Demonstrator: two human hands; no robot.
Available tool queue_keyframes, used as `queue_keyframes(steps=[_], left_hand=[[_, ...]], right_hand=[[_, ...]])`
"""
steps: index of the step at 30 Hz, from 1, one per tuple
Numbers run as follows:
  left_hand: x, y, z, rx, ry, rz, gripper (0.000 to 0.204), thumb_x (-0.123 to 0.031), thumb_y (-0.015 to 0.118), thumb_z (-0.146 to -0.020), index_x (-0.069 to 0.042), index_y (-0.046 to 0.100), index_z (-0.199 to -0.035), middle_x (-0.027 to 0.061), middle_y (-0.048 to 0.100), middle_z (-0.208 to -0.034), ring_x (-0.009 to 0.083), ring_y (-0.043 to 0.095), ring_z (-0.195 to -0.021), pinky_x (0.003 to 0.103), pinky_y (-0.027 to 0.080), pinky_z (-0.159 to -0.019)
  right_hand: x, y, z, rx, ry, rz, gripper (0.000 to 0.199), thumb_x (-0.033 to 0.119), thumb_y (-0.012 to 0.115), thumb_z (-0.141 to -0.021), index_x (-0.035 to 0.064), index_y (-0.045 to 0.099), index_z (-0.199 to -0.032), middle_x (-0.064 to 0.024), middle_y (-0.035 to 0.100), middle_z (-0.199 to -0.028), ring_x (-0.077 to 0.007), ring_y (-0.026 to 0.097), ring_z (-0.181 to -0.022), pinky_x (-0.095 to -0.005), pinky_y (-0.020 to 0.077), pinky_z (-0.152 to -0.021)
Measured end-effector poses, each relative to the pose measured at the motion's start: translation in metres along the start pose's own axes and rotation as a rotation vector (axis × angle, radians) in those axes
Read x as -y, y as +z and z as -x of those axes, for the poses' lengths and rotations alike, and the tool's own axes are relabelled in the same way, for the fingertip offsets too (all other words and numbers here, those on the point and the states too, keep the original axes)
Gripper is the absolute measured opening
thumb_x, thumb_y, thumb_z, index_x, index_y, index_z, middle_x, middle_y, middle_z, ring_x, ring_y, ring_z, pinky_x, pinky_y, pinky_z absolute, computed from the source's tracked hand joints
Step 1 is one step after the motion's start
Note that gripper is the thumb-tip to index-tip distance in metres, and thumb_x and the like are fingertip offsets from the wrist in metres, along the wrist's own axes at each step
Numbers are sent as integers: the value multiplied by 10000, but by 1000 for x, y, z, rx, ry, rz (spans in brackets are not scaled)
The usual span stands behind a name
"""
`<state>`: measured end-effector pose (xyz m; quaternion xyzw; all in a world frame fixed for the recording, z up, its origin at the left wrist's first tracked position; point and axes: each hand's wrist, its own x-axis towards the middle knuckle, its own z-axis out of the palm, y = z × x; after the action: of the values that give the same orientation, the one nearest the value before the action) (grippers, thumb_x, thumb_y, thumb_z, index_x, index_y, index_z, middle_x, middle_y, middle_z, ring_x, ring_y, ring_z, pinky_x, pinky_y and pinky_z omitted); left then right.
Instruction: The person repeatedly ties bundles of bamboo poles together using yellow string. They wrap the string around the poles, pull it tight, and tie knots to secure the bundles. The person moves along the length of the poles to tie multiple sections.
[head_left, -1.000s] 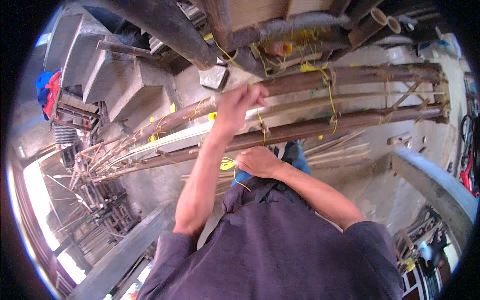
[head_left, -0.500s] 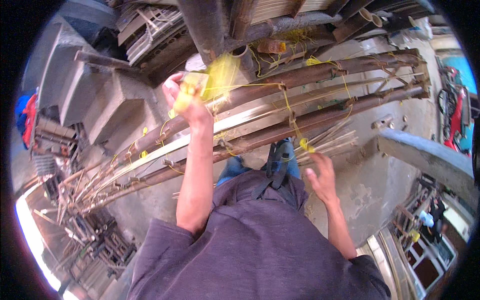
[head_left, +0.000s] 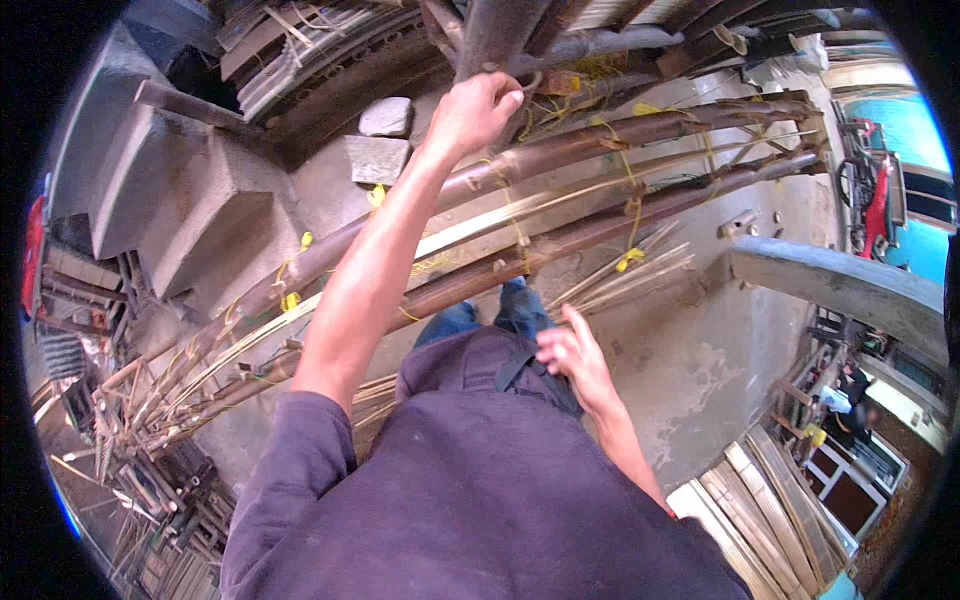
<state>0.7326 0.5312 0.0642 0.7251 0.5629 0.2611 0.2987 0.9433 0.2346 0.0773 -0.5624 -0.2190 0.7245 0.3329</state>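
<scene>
1. The frame: two dark poles, far (head_left: 560,148) and near (head_left: 570,240), lie roughly side by side across the view, in front of the person's legs (head_left: 515,305).
2. Yellow cord (head_left: 629,260) crosses from pole to pole, presumably to keep their spacing; its bundled end hangs beside the near pole. Pale strips (head_left: 465,236) run lengthwise between the poles, probably so placed to be bound along them.
3. Left hand (head_left: 475,115): raised beyond the far pole, beside an upright post (head_left: 500,40); fingers curled. Whether they grip anything cannot be told, the palm being turned away.
4. Right hand (head_left: 575,362): near the waist, fingers apart, nothing visible in them, seemingly idle.
5. Concealed: the left forearm (head_left: 365,270) covers part of both poles; the frame's left end merges with stacked wood (head_left: 160,500); the dark rim cuts off the surroundings.
</scene>
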Motion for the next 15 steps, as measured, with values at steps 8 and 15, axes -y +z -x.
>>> queue_keyframes(steps=[8, 15], left_hand=[[-33, -15, 152, 29, -122, 147, 235, -197, 533, -896, -17, 659, -980, 199, 669, -911, 345, 651, -880, 424, 500, -793], [-22, 53, 154, -186, -207, -78, 257, -291, 576, -874, -57, 675, -839, 182, 659, -766, 342, 652, -740, 467, 491, -680]], right_hand=[[149, 30, -45, 219, -585, 1087, 200, 219, 574, -899, 57, 692, -893, -117, 629, -847, -256, 618, -806, -360, 494, -743], [231, 178, -143, 843, -1198, 1292, 203, 152, 581, -879, 10, 611, -1021, -147, 605, -932, -327, 603, -892, -374, 503, -784]])
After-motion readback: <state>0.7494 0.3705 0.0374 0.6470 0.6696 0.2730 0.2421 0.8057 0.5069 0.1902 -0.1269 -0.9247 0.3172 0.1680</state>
